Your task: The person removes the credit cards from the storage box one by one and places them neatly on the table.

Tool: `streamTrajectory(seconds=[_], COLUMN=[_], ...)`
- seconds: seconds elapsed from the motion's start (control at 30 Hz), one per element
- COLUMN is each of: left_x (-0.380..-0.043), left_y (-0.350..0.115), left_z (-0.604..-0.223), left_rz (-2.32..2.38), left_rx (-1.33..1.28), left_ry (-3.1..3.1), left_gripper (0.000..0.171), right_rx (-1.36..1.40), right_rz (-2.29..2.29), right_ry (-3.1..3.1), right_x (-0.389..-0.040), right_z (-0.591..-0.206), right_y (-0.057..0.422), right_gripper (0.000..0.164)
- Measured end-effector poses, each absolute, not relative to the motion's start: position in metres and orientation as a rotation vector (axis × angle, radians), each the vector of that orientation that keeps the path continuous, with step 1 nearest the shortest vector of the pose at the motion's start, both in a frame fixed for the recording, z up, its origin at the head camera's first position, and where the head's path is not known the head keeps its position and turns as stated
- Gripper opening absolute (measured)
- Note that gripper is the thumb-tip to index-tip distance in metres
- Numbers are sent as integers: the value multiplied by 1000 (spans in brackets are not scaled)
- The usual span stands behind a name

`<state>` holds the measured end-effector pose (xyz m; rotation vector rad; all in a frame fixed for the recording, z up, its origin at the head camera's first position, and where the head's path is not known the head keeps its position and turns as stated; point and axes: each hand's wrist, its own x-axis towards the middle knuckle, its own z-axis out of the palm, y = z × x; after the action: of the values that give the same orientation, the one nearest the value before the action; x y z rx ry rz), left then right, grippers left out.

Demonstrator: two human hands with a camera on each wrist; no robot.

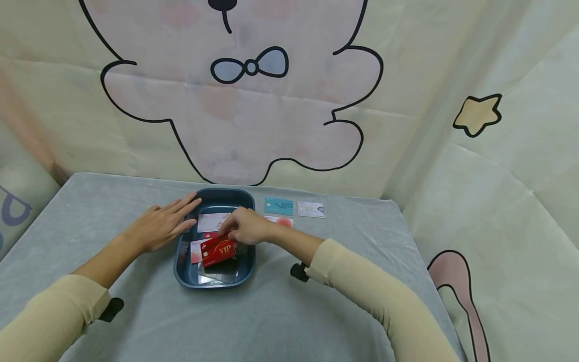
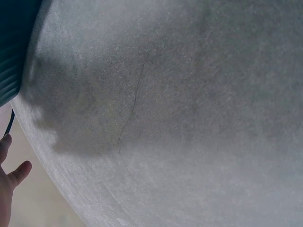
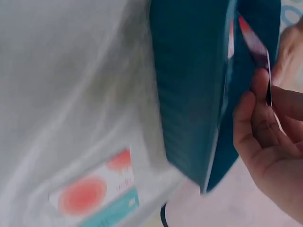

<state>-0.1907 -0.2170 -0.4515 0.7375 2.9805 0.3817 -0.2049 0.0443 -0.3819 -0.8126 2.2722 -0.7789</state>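
Note:
A blue rectangular tray [image 1: 182, 271] holds several cards, among them a white card [image 1: 210, 222], a pink-and-white card [image 1: 195, 251] and a dark, see-through-looking card [image 1: 226, 275]. Over the tray, my right hand [image 1: 248, 226] pinches a red VIP card [image 1: 219, 250] by its upper right corner, tilted above the others. In the right wrist view, thumb and fingers grip the edge of that card [image 3: 255, 45]. With fingers extended, my left hand [image 1: 160, 225] rests at the tray's left rim. Part of that hand [image 2: 12, 182] shows in the left wrist view.
To the right of the tray lie a teal VIP card [image 1: 278, 206], a white VIP card [image 1: 310, 209] and a white card with a red circle [image 1: 284, 221], partly covered by the right arm. A grey cloth [image 1: 289, 322] covers the table. A printed curtain [image 1: 407, 125] hangs behind.

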Motion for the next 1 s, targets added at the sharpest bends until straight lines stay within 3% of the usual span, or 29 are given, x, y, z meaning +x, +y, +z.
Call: streamTrajectory(seconds=[0.5,1.0], left_x=[-190,-189], left_y=[-216,-217], left_z=[-452,-452], left_rz=[365,369], left_rx=[742,741], left_ry=[3004,3000], left_gripper=[65,65], right_rx=[-824,-726], right_rz=[-761,-776], right_ry=[2383,2483], right_x=[-235,-252], right_z=[-324,-324], right_y=[110,176], right_gripper=[27,24])
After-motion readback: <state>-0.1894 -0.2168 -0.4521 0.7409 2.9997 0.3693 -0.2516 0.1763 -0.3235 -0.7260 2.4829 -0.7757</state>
